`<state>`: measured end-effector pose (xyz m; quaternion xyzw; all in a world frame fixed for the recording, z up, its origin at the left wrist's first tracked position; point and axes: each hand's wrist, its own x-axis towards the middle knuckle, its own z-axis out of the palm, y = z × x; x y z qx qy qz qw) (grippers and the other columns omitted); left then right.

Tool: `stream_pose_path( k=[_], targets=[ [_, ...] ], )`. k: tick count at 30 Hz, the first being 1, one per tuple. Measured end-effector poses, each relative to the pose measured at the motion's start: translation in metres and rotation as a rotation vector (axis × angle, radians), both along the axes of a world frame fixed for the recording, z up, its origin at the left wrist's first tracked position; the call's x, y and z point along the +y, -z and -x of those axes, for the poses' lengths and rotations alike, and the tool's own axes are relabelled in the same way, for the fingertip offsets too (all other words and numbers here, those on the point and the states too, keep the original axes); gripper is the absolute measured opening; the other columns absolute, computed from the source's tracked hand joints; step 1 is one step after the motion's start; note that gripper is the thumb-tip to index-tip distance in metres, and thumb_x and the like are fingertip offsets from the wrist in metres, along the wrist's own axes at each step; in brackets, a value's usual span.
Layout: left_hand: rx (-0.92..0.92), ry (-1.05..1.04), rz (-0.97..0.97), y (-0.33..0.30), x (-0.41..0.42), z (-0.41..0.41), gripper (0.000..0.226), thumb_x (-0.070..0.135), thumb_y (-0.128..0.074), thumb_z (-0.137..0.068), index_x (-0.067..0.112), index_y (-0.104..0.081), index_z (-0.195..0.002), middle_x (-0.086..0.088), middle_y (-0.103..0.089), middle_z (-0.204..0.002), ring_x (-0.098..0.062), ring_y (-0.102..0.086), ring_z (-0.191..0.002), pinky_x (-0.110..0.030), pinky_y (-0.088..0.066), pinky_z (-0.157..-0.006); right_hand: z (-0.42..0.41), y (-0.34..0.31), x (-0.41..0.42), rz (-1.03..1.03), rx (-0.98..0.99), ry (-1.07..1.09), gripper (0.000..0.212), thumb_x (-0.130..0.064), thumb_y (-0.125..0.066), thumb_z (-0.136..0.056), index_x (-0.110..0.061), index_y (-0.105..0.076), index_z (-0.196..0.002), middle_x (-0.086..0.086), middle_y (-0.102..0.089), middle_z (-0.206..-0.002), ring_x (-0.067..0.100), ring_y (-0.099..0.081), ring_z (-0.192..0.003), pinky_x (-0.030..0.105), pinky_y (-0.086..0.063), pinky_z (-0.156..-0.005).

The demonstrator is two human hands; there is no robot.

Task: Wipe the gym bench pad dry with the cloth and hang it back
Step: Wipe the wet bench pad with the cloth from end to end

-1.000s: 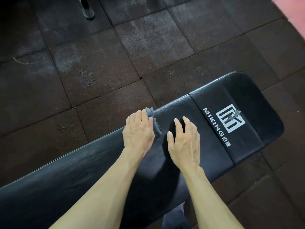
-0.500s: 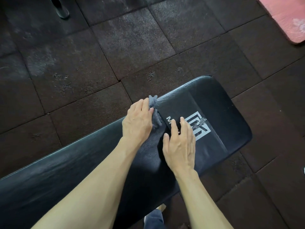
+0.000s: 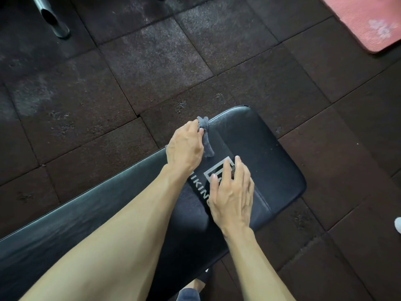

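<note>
While both forearms extend over the black bench pad (image 3: 271,161), the left hand (image 3: 185,148) rests at the pad's far edge with its fingers (image 3: 195,129) curled over a bunched grey cloth (image 3: 207,140), grasping it against the pad surface. The cloth protrudes beyond the fingertips and lies just beside the white logo (image 3: 213,174). The right hand (image 3: 233,194) lies palm-down on the logo, fingers released and extended flat, holding nothing. Dark rubber floor tiles (image 3: 152,61) surround the pad. A pink mat (image 3: 368,20) lies at upper right, and a metal tube (image 3: 52,20) sits at upper left.
</note>
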<state>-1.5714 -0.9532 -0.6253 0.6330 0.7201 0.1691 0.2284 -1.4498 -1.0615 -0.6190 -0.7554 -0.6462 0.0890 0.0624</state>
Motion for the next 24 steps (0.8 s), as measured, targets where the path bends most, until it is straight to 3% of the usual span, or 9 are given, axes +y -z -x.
stream_pose_path(
  k=[6, 13, 18, 24],
  targets=[
    [0.06, 0.085, 0.017, 0.002, 0.03, -0.04, 0.031, 0.031, -0.039, -0.106, 0.014, -0.054, -0.126, -0.004, -0.061, -0.121, -0.029, -0.058, -0.113, -0.044, -0.047, -0.093, -0.029, 0.006, 0.025, -0.012, -0.027, 0.038, 0.052, -0.031, -0.048, -0.096, -0.007, -0.046, -0.142, 0.019, -0.037, -0.153, 0.033, -0.039, -0.136, 0.047, -0.038, -0.107],
    [0.203, -0.191, 0.096, 0.005, 0.017, -0.035, 0.039, 0.039, -0.033, -0.108, 0.011, -0.059, -0.116, -0.012, -0.064, -0.119, -0.037, -0.058, -0.11, -0.05, -0.044, -0.093, -0.045, 0.006, 0.037, -0.013, -0.03, 0.064, 0.051, -0.036, -0.048, -0.096, -0.012, -0.048, -0.14, 0.016, -0.037, -0.153, 0.031, -0.037, -0.136, 0.047, -0.036, -0.107],
    [0.14, 0.027, 0.078, 0.005, 0.054, -0.067, 0.037, 0.038, -0.032, -0.108, 0.013, -0.054, -0.126, -0.008, -0.057, -0.131, -0.034, -0.053, -0.119, -0.05, -0.045, -0.093, -0.066, 0.006, 0.045, -0.032, -0.047, 0.104, 0.052, -0.038, -0.049, -0.096, -0.013, -0.047, -0.141, 0.014, -0.039, -0.152, 0.031, -0.039, -0.135, 0.047, -0.035, -0.107],
    [0.15, 0.33, -0.02, 0.012, 0.088, -0.11, 0.041, 0.035, -0.032, -0.108, 0.012, -0.052, -0.134, -0.003, -0.052, -0.141, -0.027, -0.042, -0.136, -0.048, -0.044, -0.106, -0.101, 0.008, 0.046, -0.034, -0.051, 0.18, 0.049, -0.038, -0.049, -0.096, -0.015, -0.05, -0.14, 0.016, -0.043, -0.149, 0.034, -0.04, -0.134, 0.048, -0.037, -0.105]
  ],
)
